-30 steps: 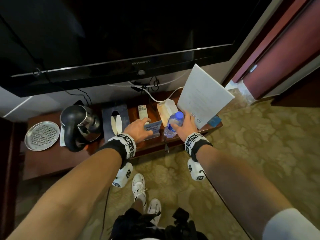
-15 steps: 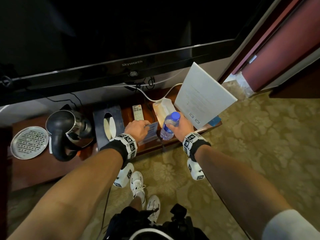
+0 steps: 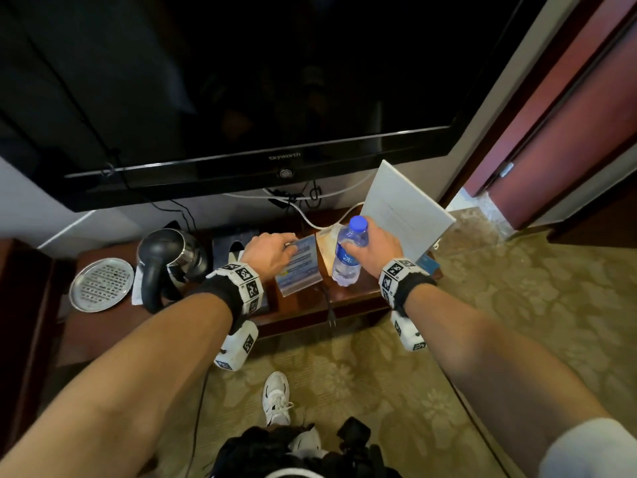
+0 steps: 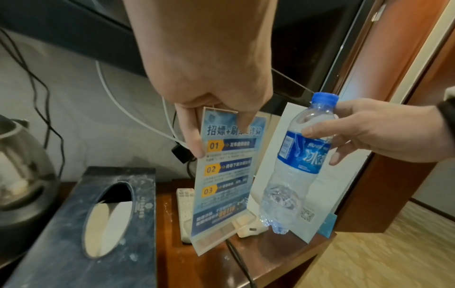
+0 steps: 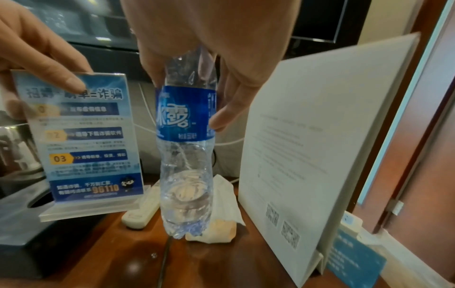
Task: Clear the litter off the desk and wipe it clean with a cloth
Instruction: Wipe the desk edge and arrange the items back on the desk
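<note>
A clear plastic water bottle [image 3: 346, 257] with a blue cap and blue label hangs upright above the right part of the dark wooden desk [image 3: 348, 294]; my right hand [image 3: 374, 250] grips its upper half. My left hand [image 3: 272, 251] pinches the top edge of a blue acrylic sign stand [image 3: 301, 270] and holds it tilted, its base just above the desk. In the wrist views the sign stand [image 4: 226, 175] and the bottle [image 5: 184, 136] are side by side. A crumpled white tissue wad [image 5: 221, 220] lies on the desk under the bottle.
A kettle [image 3: 169, 260] and round metal tray [image 3: 101, 284] stand at the desk's left. A black tissue box [image 4: 98, 224] and white remote [image 5: 142, 212] lie mid-desk. A tall white card [image 3: 406, 215] leans at the right end. A television [image 3: 241, 98] overhangs.
Both hands have risen: the bottle has come up off the desk in my right hand, and the sign stand has been lifted and tilted by my left.
</note>
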A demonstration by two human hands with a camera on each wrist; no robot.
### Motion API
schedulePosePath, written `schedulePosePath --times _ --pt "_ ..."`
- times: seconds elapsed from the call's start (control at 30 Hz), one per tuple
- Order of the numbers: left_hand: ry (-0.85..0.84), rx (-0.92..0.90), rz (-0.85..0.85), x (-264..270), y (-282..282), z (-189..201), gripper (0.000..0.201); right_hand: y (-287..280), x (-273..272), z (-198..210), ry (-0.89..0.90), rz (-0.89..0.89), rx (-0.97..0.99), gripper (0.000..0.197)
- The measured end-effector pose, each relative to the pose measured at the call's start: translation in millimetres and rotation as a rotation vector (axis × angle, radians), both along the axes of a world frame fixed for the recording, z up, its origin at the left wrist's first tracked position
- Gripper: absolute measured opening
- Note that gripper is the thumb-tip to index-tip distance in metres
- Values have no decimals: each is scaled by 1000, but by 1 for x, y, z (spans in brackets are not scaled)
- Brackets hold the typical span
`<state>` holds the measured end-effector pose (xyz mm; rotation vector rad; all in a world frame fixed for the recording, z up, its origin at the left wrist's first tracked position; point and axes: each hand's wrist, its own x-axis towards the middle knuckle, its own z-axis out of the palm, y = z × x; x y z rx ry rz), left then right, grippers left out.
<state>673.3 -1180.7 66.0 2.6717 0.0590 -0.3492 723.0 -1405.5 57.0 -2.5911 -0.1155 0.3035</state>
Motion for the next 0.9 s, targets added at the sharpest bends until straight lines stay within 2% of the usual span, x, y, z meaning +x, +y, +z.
schedulePosePath --times 0.17,0.3,0.47,0.63,0.73,0.9 --pt "-36 21 41 -35 25 22 30 25 -18 25 -42 94 12 49" --pt "-67 23 94 -68 55 37 27 62 -41 41 -16 194 24 59" --pt "-95 10 198 -115 102 49 25 120 -76 62 -20 334 5 57" --pt "-135 47 276 -178 159 63 24 184 -121 75 -28 426 21 72" --pt "-156 74 325 -223 198 73 26 224 -155 86 -42 466 24 66" --pt "-206 125 401 -300 269 82 28 299 -213 100 -78 508 58 69"
